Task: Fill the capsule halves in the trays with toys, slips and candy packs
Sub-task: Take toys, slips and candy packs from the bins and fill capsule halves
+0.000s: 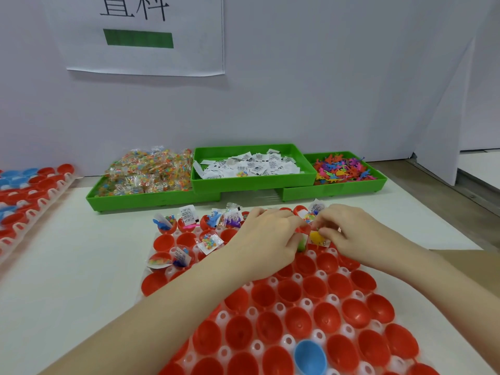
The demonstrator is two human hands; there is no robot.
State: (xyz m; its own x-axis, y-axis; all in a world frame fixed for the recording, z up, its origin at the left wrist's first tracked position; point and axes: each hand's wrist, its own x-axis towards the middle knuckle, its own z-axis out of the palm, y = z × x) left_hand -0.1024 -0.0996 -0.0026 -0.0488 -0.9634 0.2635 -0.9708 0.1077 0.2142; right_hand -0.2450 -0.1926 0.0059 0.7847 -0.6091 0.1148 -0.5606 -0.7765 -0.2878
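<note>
Capsule halves (289,293): sat mouths up in the white tray (307,303), red nearly all, with one blue half (309,357) in the near rows. Filled only along the far edge and the far-left corner; gaped bare everywhere nearer.

Left hand (266,239): curled over the far rows, fingertips pinched on something small and green (301,244), too hidden to name. Right hand (349,234): curled too, nipped a yellow piece in clear wrapping (316,236) just beside the left fingers. Worked both together right above one half, by the look of it.

Stocked well at the back: candy packs (146,174) in the left green bin, slips (251,165) in the middle one, toys (342,167) on the right.

Looked feather-light, all of it. Thin rigid shells, likely to tip or pop out of the tray if knocked, so best left seated and loaded from above. Judged the packs crinkly and slick, best nipped by a corner seam; the slips limp, taken at an edge; the toys soft and bendy, taken by the body and pushed down below the rim.
</note>
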